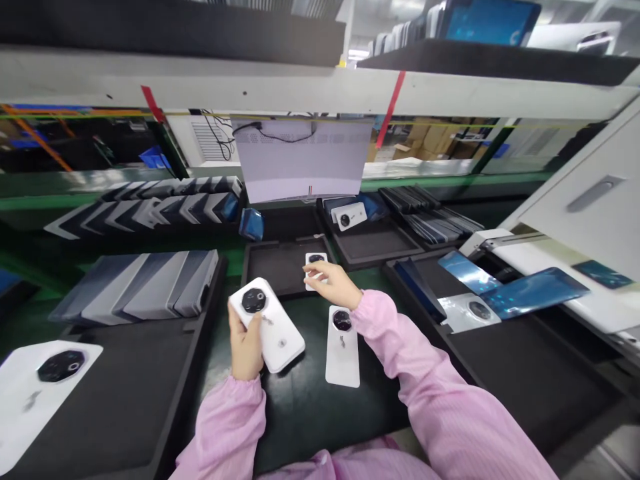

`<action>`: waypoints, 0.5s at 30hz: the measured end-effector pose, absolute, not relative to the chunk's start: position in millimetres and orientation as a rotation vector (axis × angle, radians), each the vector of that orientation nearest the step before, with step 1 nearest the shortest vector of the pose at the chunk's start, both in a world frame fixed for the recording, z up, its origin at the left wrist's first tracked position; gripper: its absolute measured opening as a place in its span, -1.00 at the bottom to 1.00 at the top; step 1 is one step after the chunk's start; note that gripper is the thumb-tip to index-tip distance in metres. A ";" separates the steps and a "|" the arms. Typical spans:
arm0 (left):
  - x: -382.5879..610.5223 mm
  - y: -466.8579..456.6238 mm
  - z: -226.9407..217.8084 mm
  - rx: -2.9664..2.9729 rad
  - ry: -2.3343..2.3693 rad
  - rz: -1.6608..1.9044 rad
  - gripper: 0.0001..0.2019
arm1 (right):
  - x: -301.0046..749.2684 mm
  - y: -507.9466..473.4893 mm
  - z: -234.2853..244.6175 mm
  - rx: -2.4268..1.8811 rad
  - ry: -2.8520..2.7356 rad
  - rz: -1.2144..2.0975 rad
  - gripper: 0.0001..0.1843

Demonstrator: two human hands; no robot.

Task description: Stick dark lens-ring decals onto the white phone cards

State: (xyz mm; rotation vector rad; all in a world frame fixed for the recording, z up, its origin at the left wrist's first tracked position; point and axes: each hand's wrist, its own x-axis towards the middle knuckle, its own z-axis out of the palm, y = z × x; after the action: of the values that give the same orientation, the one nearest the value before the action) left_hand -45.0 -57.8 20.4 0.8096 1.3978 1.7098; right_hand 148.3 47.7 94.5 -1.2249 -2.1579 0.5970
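My left hand is closed around a white phone with a round black camera ring, held back side up above the dark mat. My right hand reaches forward and pinches the edge of a second white phone lying at the front of a black tray. A third white phone lies flat on the mat just under my right wrist. Both sleeves are pink.
Grey phones stand in rows in a black tray at left. Another white phone lies at the far left. Blue film sheets and a white phone rest at right. A white screen hangs ahead.
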 end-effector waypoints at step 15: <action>7.1 -105.6 28.1 0.821 1.103 1.351 -0.14 | 147.9 -50.0 50.6 -1.275 -1.534 0.933 -0.41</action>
State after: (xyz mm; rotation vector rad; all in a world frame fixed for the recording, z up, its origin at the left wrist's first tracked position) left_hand 7.1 -105.6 28.1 0.8206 1.1035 1.3509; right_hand 147.9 -50.0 50.6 -1.2746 -1.5345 0.9330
